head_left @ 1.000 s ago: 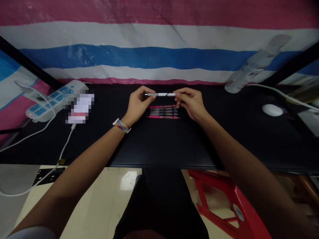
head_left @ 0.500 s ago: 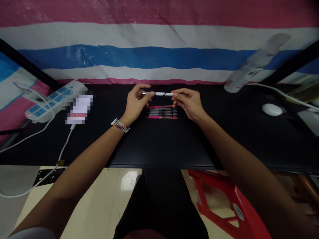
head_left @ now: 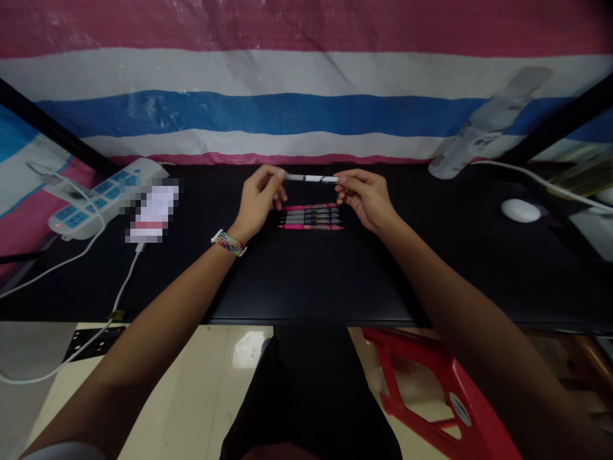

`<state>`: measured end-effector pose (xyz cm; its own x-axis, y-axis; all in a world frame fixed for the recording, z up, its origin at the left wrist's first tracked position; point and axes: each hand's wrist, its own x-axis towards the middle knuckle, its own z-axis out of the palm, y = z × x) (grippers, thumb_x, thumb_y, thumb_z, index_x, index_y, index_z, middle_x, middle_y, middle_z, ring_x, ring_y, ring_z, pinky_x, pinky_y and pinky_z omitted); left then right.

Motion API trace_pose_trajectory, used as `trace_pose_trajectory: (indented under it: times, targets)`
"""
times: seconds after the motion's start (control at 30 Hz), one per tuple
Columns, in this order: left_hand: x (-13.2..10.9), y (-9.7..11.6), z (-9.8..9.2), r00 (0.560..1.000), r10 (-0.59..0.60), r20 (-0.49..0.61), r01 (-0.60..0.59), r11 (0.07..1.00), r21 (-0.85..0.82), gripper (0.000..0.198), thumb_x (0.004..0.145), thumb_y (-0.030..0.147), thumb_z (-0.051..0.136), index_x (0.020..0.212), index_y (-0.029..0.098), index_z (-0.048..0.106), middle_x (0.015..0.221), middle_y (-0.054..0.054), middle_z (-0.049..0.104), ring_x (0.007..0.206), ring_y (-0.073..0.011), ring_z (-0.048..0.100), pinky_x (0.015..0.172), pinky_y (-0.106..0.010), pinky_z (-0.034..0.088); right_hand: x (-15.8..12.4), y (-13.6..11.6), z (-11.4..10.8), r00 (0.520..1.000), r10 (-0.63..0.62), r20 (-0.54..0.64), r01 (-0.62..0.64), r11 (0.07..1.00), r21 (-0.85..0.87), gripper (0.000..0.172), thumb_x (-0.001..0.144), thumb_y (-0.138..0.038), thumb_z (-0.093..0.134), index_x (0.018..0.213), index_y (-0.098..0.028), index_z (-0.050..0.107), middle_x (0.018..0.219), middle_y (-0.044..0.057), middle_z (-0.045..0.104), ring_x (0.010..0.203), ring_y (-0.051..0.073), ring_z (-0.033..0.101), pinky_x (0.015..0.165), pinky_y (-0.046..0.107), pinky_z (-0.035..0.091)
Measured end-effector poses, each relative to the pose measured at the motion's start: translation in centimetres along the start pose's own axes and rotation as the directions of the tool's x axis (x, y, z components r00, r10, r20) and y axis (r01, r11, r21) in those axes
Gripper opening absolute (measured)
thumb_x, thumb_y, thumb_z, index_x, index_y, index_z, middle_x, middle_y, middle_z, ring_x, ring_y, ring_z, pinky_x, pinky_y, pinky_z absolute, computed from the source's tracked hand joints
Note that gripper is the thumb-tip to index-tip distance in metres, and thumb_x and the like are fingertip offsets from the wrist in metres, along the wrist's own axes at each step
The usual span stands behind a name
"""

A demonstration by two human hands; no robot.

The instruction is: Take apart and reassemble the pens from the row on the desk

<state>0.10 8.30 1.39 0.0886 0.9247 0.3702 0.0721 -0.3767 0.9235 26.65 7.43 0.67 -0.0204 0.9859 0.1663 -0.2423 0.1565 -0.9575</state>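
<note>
A white pen (head_left: 312,179) is held level between both hands, a little above the black desk (head_left: 306,275). My left hand (head_left: 258,201) pinches its left tip with fingers closed; a coloured band is on that wrist. My right hand (head_left: 366,198) pinches the right end. Just below the held pen, a neat row of several pink and dark pens (head_left: 310,218) lies side by side on the desk between my hands.
A white power strip (head_left: 96,198) with cables and a blurred white object (head_left: 151,214) sit at the left. A white bottle (head_left: 483,128) leans at the back right, near a white mouse (head_left: 520,209). A red plastic stool (head_left: 431,396) stands below the desk edge.
The left hand's fingers have slid out to the pen's left tip and the pen has risen slightly. The row of pens has not moved.
</note>
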Motion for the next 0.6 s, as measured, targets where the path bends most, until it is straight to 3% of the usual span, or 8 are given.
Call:
trace_pose_trajectory:
  times: [0.07,0.2,0.3,0.43,0.53,0.6]
  targets:
    - [0.13,-0.28,-0.08,1.0,0.023,0.011,-0.023,1.0,0.001,0.043,0.094,0.064,0.092,0.098,0.025,0.074,0.073,0.001,0.073,0.053,-0.0105,0.062,0.047,-0.024,0.041,-0.05,-0.15,0.14,1.0,0.019,-0.012,-0.019,1.0,0.001,0.018,0.085,-0.035,0.099,0.092,-0.024,0.088,0.08,0.002,0.073,0.07,0.014,0.065,0.069,0.032,0.064]
    - [0.31,-0.49,-0.15,0.997,0.076,-0.004,-0.076,0.996,0.038,0.044,0.105,0.063,0.081,0.09,0.023,0.072,0.068,0.0,0.07,0.061,-0.0127,0.067,0.061,-0.026,0.052,-0.15,-0.37,0.46,0.999,0.045,-0.03,-0.045,0.999,0.012,0.014,0.084,-0.031,0.099,0.09,-0.023,0.089,0.078,0.003,0.074,0.07,0.015,0.064,0.068,0.031,0.063]
    - [0.35,-0.53,-0.17,0.995,0.104,0.001,-0.104,0.993,0.059,0.035,0.099,0.053,0.091,0.094,0.023,0.074,0.074,0.0,0.074,0.072,-0.0144,0.073,0.072,-0.027,0.058,-0.12,-0.32,0.51,0.998,0.045,-0.035,-0.044,0.998,0.039,0.013,0.083,-0.03,0.1,0.088,-0.023,0.09,0.077,0.003,0.074,0.069,0.014,0.063,0.066,0.03,0.062]
    - [0.41,-0.77,-0.21,0.996,0.087,-0.008,-0.085,0.989,0.12,0.047,0.11,0.058,0.077,0.081,0.022,0.071,0.064,0.0,0.068,0.063,-0.0133,0.068,0.067,-0.027,0.056,-0.08,-0.24,0.45,0.998,0.057,-0.025,-0.055,0.997,0.054,0.014,0.083,-0.03,0.101,0.088,-0.022,0.09,0.077,0.002,0.073,0.068,0.013,0.063,0.065,0.028,0.061]
    - [0.5,-0.99,-0.36,0.994,0.104,-0.016,-0.102,0.991,0.089,0.034,0.1,0.052,0.092,0.094,0.022,0.077,0.073,0.001,0.073,0.066,-0.0122,0.069,0.069,-0.026,0.056,-0.11,-0.32,0.42,0.997,0.065,-0.03,-0.063,0.996,0.064,0.013,0.084,-0.028,0.099,0.089,-0.021,0.089,0.077,0.002,0.073,0.067,0.012,0.063,0.065,0.027,0.061]
    - [0.58,-1.11,-0.58,0.993,0.115,-0.015,-0.113,0.987,0.116,0.038,0.103,0.051,0.089,0.082,0.022,0.075,0.067,0.001,0.069,0.062,-0.0114,0.064,0.065,-0.026,0.054,-0.11,-0.45,0.4,0.997,0.075,-0.032,-0.072,0.995,0.063,0.012,0.085,-0.026,0.098,0.089,-0.02,0.088,0.077,0.002,0.072,0.067,0.012,0.064,0.065,0.027,0.061]
